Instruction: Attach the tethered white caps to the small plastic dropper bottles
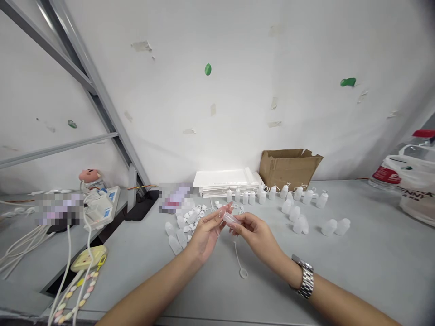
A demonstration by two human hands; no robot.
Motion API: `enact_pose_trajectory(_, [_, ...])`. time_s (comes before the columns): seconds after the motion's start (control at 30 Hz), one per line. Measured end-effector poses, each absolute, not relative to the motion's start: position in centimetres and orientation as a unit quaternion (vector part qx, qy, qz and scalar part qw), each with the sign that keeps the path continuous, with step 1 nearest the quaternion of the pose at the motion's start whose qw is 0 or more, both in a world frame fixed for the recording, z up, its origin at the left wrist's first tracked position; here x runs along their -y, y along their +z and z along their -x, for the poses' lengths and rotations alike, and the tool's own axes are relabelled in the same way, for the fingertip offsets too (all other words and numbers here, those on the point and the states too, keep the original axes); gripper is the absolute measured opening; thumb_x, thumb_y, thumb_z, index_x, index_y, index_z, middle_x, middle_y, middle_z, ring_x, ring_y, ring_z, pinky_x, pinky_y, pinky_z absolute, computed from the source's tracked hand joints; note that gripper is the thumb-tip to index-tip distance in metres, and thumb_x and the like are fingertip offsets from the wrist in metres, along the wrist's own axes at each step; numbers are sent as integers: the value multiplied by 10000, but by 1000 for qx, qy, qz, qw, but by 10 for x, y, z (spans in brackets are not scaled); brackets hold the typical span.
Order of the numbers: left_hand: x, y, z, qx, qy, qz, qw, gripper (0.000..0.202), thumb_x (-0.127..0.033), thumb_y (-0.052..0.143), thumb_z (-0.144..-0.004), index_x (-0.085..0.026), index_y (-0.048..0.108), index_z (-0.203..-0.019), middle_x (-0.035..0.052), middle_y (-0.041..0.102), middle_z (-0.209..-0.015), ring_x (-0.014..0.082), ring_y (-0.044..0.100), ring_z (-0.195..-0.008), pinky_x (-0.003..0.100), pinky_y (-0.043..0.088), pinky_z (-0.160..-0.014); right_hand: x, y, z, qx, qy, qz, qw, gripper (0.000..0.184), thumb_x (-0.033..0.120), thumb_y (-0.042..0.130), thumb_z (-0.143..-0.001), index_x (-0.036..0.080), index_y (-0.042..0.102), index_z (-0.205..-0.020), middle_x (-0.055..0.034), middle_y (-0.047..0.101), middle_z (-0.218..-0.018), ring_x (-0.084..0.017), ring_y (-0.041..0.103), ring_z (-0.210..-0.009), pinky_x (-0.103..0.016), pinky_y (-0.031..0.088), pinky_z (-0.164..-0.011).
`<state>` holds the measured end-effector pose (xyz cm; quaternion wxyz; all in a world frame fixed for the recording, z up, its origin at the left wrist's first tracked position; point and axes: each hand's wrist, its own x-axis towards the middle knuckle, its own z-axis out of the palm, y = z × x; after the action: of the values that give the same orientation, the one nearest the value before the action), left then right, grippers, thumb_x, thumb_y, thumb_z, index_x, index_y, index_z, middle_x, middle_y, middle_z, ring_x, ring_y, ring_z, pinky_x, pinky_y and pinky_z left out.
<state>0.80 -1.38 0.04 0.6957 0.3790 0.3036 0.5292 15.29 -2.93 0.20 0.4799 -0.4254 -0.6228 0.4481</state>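
Observation:
A small translucent plastic bottle (pixel 231 219) lies tilted between my two hands above the table. My left hand (pixel 208 231) is closed at the bottle's left end, and a thin white strand hangs beside its fingers. From the other side my right hand (pixel 254 230) pinches the bottle's right end; a metal watch is on that wrist. Whether a cap sits at the gripped end is hidden by fingers. Below the hands lies a white strap with a ring (pixel 243 273). Left of my left hand are loose white caps (pixel 193 217) and several capless-looking bottles (pixel 175 244).
Several capped bottles (pixel 262 197) with looped straps stand in a row before a cardboard box (pixel 288 165) and white flat stack (pixel 224 179). More bottles (pixel 300 224) lie right. Cables and a power strip (pixel 102 210) are left; a bagged large bottle (pixel 416 185) stands far right.

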Motion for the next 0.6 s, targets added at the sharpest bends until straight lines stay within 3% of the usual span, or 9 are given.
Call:
enact_pose_trajectory(0.23, [20,6,-11,-278,524,-429,681,188,-318,620,-725,-161,707,-778,89,643,-1068,258,430,-1169,344,297,-974,30,14,-155,523,627,351,459,274,412,630,-705,150,583,-639,13,557,-590,-90,502,-532,-244,424,-571])
enact_pose_trajectory(0.37, [21,11,-14,-285,522,-452,665,223,-346,636,-705,-165,711,-811,96,644,-1070,265,432,-1169,351,276,-987,25,11,-162,459,736,290,405,287,411,622,-718,131,593,-659,-5,563,-621,-79,494,-538,-238,416,-573])
enact_pose_trajectory(0.47, [19,7,-12,-321,531,-446,645,236,-348,632,-706,-151,710,-810,100,644,-1070,267,448,-1148,357,274,-982,22,8,-161,479,706,321,412,315,445,616,-711,131,596,-718,-25,605,-666,-97,546,-572,-261,440,-614])
enact_pose_trajectory(0.6, [15,2,-10,-330,530,-423,657,227,-345,619,-717,-148,707,-789,93,659,-1033,255,482,-1107,354,303,-958,24,7,-155,543,572,400,466,318,434,675,-641,172,566,-784,18,601,-608,-127,577,-586,-282,461,-606])
